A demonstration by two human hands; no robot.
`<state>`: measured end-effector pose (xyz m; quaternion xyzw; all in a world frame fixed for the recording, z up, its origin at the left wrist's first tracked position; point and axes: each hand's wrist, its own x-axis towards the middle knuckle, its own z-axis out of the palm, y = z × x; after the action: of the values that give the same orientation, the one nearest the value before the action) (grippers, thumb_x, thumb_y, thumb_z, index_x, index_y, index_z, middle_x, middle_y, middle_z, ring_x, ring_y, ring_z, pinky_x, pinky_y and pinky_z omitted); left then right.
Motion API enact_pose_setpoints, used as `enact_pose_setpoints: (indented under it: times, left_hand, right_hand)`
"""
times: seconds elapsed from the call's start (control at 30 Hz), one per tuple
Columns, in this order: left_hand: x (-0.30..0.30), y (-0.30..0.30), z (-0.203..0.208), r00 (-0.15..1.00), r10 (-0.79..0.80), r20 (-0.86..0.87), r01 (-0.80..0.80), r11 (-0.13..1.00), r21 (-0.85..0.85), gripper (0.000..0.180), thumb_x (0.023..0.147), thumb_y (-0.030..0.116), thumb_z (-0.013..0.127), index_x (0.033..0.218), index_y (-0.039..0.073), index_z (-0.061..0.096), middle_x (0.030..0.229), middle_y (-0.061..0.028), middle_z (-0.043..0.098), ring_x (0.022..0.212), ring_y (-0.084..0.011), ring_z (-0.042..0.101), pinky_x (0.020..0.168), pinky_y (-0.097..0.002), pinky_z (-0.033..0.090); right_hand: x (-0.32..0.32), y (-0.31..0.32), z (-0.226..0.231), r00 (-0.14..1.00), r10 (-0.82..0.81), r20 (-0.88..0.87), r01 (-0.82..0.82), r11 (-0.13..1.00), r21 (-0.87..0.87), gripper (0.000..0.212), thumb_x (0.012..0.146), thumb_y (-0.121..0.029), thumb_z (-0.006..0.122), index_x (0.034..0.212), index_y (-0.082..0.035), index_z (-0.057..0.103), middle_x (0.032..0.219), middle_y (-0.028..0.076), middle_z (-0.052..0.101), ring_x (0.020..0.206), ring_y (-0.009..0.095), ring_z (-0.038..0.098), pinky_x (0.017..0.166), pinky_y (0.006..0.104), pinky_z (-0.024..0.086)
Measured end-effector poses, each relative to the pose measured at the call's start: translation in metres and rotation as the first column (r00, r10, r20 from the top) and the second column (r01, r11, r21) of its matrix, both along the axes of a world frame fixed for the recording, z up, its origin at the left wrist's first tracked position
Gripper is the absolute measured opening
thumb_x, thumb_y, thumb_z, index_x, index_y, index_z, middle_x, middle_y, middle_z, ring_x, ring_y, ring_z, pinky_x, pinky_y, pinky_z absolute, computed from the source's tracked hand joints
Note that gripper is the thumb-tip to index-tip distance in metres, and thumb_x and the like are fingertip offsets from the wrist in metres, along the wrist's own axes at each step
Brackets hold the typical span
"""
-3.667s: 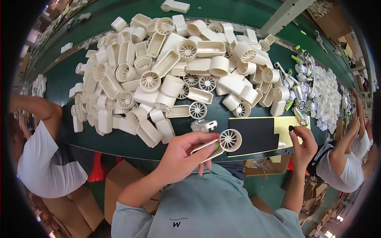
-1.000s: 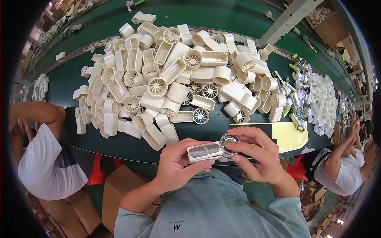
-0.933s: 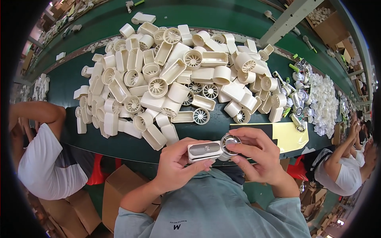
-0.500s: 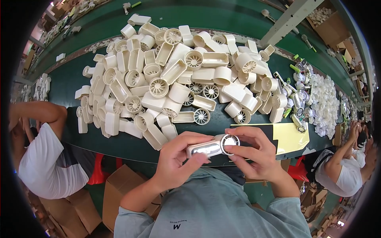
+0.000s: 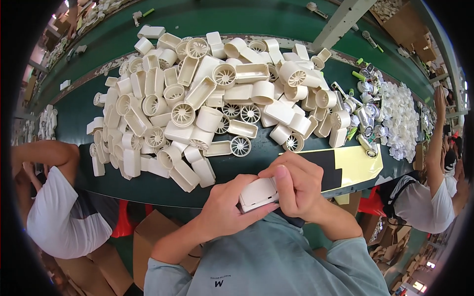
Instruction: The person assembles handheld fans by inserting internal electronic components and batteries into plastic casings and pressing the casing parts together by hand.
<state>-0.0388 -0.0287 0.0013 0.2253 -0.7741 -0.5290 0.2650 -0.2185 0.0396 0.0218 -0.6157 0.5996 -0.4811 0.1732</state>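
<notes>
Just in front of my body, both hands hold a small handheld fan with a white casing (image 5: 257,194). My left hand (image 5: 222,204) wraps round its near left side, the thumb along the lower edge. My right hand (image 5: 300,183) is closed over the round head end, fingers curled and thumb pressed on it, so that end is hidden. A plain white face with small dark slots along its lower edge points up. Beyond my hands lies a broad heap of cream plastic fan casings (image 5: 185,132), each a spoked round cup joined to a hollow handle.
Right of the heap lie silver fan parts (image 5: 368,118) with green pieces, then translucent white parts (image 5: 401,121). A yellow sheet (image 5: 364,160) and black sheet (image 5: 320,167) lie beside my right hand. A green belt (image 5: 222,20) and post (image 5: 340,27) stand beyond; co-workers sit either side.
The fan has been turned over, from its shiny silver front to the plain white face. My right fingers have closed over the round head. The view has shifted; the right co-worker's arm is raised.
</notes>
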Motion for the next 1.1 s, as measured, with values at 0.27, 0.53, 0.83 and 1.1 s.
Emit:
enact_pose_setpoints:
  times: [0.27, 0.53, 0.83, 1.1]
  left_hand:
    - [-0.001, 0.0, -0.003, 0.995, 0.031, -0.099, -0.041, 0.994, -0.1, 0.04, 0.078, 0.018, 0.089, 0.105, -0.002, 0.068, 0.086, -0.0126, 0.072, 0.072, -0.0248, 0.074, 0.063, -0.0329, 0.059]
    - [0.003, -0.002, -0.001, 0.992, 0.018, -0.124, -0.008, 0.997, 0.078, 0.038, 0.081, 0.017, 0.088, 0.109, -0.001, 0.068, 0.09, -0.0105, 0.075, 0.073, -0.0184, 0.074, 0.064, -0.03, 0.057]
    - [0.003, -0.015, -0.001, 0.974, -0.191, -0.118, 0.168, 0.271, 0.948, 0.066, 0.109, 0.057, 0.04, 0.102, 0.0, 0.072, 0.063, -0.0041, 0.064, 0.043, -0.0067, 0.053, 0.039, -0.0184, 0.033]
    - [-0.007, 0.011, 0.005, 0.992, -0.008, -0.123, 0.068, 0.869, 0.49, 0.063, 0.088, 0.025, 0.084, 0.137, 0.002, 0.053, 0.108, -0.0123, 0.069, 0.081, -0.0116, 0.068, 0.058, -0.023, 0.054]
  right_hand:
    - [0.0, -0.003, 0.003, 0.998, 0.041, 0.042, -0.043, 0.997, 0.059, 0.035, 0.101, -0.005, 0.046, 0.08, 0.003, 0.072, 0.072, 0.014, 0.066, 0.058, 0.022, 0.061, 0.055, 0.0308, 0.048]
    - [-0.005, -0.002, 0.0, 0.988, 0.067, 0.136, -0.079, 0.993, 0.088, 0.046, 0.105, -0.016, 0.039, 0.082, 0.005, 0.072, 0.073, 0.015, 0.068, 0.061, 0.022, 0.064, 0.055, 0.0304, 0.049]
    - [-0.019, -0.002, 0.004, 0.972, 0.169, -0.165, -0.201, 0.957, -0.207, 0.035, 0.094, -0.025, 0.058, 0.112, 0.001, 0.071, 0.109, 0.02, 0.067, 0.091, 0.032, 0.066, 0.08, 0.0404, 0.054]
    - [-0.022, -0.003, -0.004, 0.99, -0.002, -0.142, -0.04, 0.955, -0.294, 0.027, 0.095, -0.019, 0.056, 0.083, 0.0, 0.071, 0.076, 0.012, 0.064, 0.068, 0.028, 0.062, 0.062, 0.0365, 0.051]
